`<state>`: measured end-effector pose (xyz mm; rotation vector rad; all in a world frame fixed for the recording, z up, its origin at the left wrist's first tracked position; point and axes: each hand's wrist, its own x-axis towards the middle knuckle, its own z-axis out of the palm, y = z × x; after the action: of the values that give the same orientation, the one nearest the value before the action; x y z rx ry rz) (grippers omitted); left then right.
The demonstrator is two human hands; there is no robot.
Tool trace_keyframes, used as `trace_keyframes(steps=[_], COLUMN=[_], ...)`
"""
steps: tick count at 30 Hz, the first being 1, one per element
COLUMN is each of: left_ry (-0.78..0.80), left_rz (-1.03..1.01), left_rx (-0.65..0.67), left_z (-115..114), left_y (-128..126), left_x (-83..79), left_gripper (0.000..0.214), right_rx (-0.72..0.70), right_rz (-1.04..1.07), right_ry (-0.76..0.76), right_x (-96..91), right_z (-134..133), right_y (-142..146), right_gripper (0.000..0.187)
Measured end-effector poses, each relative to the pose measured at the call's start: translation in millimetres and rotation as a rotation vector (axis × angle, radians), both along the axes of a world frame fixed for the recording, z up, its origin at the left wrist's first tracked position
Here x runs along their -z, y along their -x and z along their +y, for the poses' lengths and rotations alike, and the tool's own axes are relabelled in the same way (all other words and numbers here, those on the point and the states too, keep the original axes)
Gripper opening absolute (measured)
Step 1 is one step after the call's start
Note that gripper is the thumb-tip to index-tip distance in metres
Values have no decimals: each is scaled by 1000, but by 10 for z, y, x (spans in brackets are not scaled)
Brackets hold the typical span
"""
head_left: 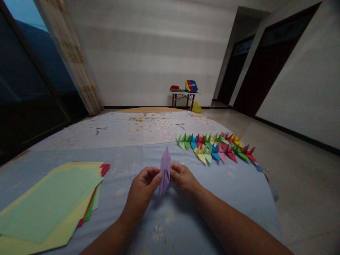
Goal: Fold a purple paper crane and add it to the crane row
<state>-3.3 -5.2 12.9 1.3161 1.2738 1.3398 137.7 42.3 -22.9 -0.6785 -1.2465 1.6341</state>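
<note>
You had both hands up over the near half of a round-ended table, left hand and right hand each with thumb and fingers pinched on opposite sides of a purple folded paper, which stood upright between them. Under that was a pale blue floral tablecloth, a bit creased. Off to your left lay a loose stack of paper sheets, mint and yellow on top, red and green poking out at the side. Further out on the right you had folded paper birds lined up in rows, loads of colors. Past the blue, a whitish flowered cloth covered the far half, with a tan table edge showing beyond it. Shiny pale floor ran along the right, dark doors above it, patterned curtain on the left. Right at the back, a little side table held a multicolored box, yellow bag by its legs, against a plain light wall.
</note>
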Motion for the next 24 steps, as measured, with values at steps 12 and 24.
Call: trace_keyframes(steps=[12,24], left_ry=[-312,-591], left_rz=[450,813], left_rx=[-82,-16], left_z=[-30,-50], left_y=[56,92], left_x=[40,44], left_gripper=[13,28], right_rx=[76,108], right_rz=[-44,-13], right_ry=[58,99], right_x=[-48,-141], right_z=[-46,-87], right_y=[67,82], right_gripper=[35,36])
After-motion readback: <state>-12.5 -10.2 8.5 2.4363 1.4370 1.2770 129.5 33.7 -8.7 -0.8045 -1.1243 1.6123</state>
